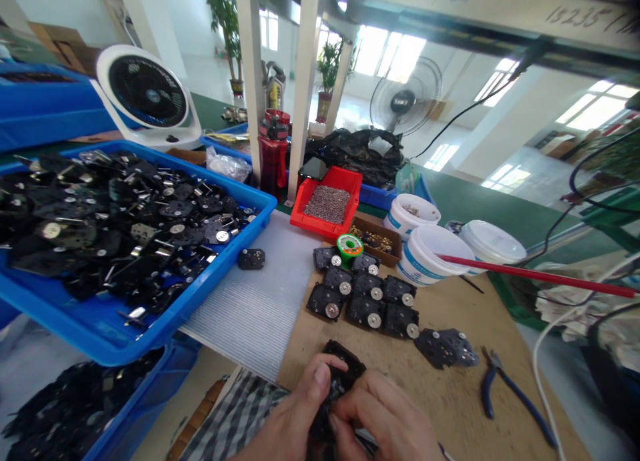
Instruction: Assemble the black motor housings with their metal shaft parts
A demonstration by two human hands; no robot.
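Note:
My left hand [300,407] holds a black plastic mechanism housing [345,359] near the bottom of the view, thumb along its top side. Close against it, my right hand [383,414] has its fingers curled in a pinch over the housing's inner side; whatever lies between those fingertips is hidden. Beyond the hands, several similar black mechanisms [369,286] with silver discs stand in rows on the brown board. A couple of flat black plates [443,347] lie to the right of them. Blue-handled pliers [493,374] rest farther right, jaws pointing away.
A large blue tray [257,211] heaped with black mechanisms stands left. A red bin [353,181] of small metal pieces, a green solder spool [349,245], a brown box [395,254] of brass parts and white tubs [435,247] line the back. A red rod [540,276] juts rightward.

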